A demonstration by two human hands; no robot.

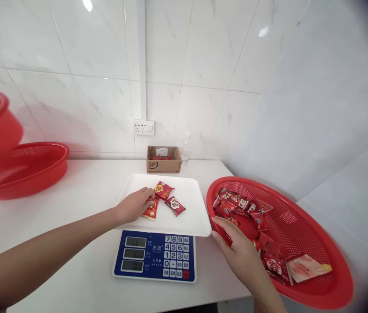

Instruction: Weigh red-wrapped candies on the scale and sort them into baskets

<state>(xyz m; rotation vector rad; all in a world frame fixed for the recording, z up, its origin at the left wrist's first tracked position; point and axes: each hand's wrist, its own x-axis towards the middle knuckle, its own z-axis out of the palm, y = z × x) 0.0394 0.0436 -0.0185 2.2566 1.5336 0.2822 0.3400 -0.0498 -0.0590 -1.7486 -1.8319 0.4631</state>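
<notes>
A white weighing tray (190, 217) sits on a blue-faced electronic scale (155, 256) with a keypad. Three red snack packets lie on the tray: one (163, 190) at the back, one (175, 206) to its right, and one (151, 211) under my left hand (134, 205). That hand's fingers curl down onto this packet, touching it. My right hand (236, 248) rests on the near rim of a red perforated basket (284, 243), fingers wrapped over the edge. Several red packets (242, 206) lie inside the basket.
Two stacked red baskets (17, 167) stand at the far left of the white counter. A small cardboard box (164, 159) and a clear bottle (185, 152) stand against the tiled wall, below a wall socket (144, 128). A pale packet (307, 267) lies in the right basket.
</notes>
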